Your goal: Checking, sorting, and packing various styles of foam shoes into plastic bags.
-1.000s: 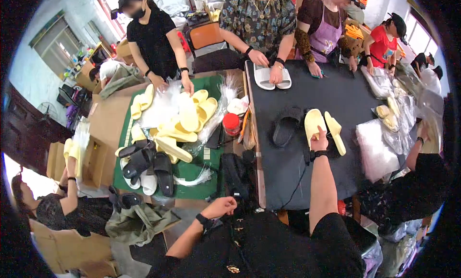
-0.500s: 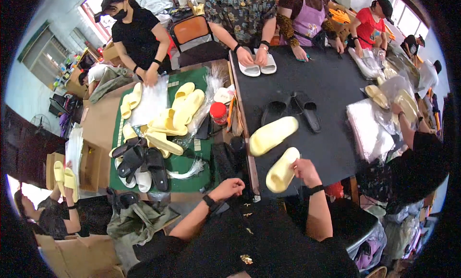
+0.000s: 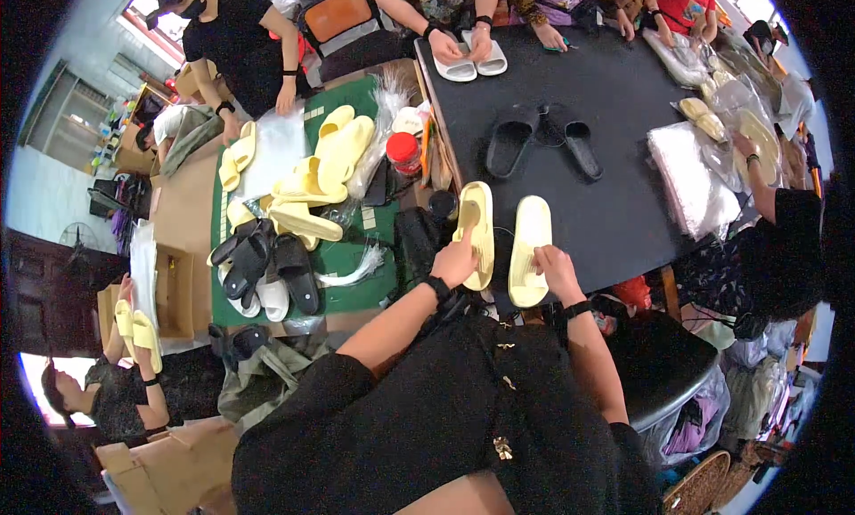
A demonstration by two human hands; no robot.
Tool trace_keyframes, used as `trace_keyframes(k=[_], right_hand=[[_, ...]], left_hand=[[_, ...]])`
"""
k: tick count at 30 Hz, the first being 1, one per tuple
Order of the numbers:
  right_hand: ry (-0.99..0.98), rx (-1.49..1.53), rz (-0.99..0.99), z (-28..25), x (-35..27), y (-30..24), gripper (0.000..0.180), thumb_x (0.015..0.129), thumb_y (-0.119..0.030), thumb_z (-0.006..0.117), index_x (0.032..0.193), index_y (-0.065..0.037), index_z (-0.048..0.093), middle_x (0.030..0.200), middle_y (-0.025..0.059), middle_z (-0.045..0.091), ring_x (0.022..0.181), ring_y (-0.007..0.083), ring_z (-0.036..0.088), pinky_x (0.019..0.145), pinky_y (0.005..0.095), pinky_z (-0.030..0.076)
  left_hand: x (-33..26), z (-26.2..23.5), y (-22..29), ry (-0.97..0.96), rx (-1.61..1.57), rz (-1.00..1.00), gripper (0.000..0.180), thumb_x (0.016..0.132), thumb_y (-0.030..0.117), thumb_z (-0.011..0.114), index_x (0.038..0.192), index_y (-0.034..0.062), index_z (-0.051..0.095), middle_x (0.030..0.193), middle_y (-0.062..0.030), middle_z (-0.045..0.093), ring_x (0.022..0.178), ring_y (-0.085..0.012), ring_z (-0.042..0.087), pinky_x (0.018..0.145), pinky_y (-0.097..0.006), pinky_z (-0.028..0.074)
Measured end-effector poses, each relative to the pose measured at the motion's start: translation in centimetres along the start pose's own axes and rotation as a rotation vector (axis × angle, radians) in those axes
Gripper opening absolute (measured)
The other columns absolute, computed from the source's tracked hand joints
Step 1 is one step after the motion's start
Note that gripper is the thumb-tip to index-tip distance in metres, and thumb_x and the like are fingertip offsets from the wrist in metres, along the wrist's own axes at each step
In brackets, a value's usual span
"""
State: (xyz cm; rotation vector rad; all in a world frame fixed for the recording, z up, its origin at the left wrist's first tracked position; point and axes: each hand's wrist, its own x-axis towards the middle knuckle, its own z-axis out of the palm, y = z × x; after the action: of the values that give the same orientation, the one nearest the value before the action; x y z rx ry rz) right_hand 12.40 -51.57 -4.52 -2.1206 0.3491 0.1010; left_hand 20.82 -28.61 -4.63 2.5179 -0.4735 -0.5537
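Black counter (image 3: 623, 114): the dark top ahead of both hands; it carries the two pale yellow slides at its near edge.
Green mat (image 3: 352, 257): on the lower counter off to the left of the left hand, heaped with yellow slides (image 3: 321, 168) and, nearer the person, black slides (image 3: 267, 266).
Black pair (image 3: 543, 137): two black slides lying well beyond the hands, further up the dark top, untouched.
White pair (image 3: 475, 63): at the far end of the counter under another worker's hands, well apart from the person's own.
Left yellow slide (image 3: 477, 232): lies footbed up, heel end toward the person, just left of its mate and nearly parallel to it.
Right yellow slide (image 3: 529, 248): footbed up, heel end overhanging the near edge of the counter.
Left hand (image 3: 456, 261): grip closed on the heel end of the left yellow slide, fingers wrapped at its outer edge.
Right hand (image 3: 554, 267): grip closed on the heel end of the right yellow slide, thumb side resting on the footbed.
Red-lidded jar (image 3: 405, 150): ahead and to the left of the left hand, beside the mat.
Step in hand (judgement): the two slides appear to be set side by side as a matched pair for checking.
Next move (judgement): calls for bringing the inner edges together and levelling the toes without pushing either slide off the near edge.
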Motion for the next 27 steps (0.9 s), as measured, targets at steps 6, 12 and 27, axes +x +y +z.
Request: trace_keyframes(k=[6,12,27], right_hand=[[0.186,0.197,-0.200,-1.0,0.6,-1.9,0.026,0.093,-0.018,0.044,0.090,0.001,0.060,0.078,0.0096,0.059,0.064,0.0176,0.059,0.060,0.0291,0.048],[0.275,0.303,-0.117,-5.1,0.2,-2.9,0.034,0.096,-0.026,0.036,0.084,-0.003,0.058,0.055,0.0017,0.043,0.047,0.0089,0.038,0.044,0.0254,0.030],[0.211,1.653,-0.368,-9.5,-0.3,-10.3,0.044,0.094,-0.046,0.039,0.086,-0.005,0.055,0.057,-0.0020,0.030,0.049,0.0084,0.025,0.043,0.0226,0.021]], left_hand=[[1.3,1.2,-0.2,-0.037,0.129,0.125,0.027,0.081,0.029,0.059,0.096,0.0065,0.055,0.080,-0.0157,0.063,0.078,-0.0358,0.062,0.067,-0.047,0.049],[2.2,2.8,3.0,-0.054,0.110,0.253,0.024,0.078,0.026,0.060,0.092,0.0073,0.062,0.080,-0.0159,0.064,0.077,-0.0332,0.062,0.068,-0.045,0.050],[1.3,-1.9,10.0,-0.439,-0.722,0.470,0.051,0.087,0.013,0.058,0.134,0.0138,0.039,0.074,-0.0064,0.063,0.066,-0.0127,0.059,0.065,-0.028,0.049]])
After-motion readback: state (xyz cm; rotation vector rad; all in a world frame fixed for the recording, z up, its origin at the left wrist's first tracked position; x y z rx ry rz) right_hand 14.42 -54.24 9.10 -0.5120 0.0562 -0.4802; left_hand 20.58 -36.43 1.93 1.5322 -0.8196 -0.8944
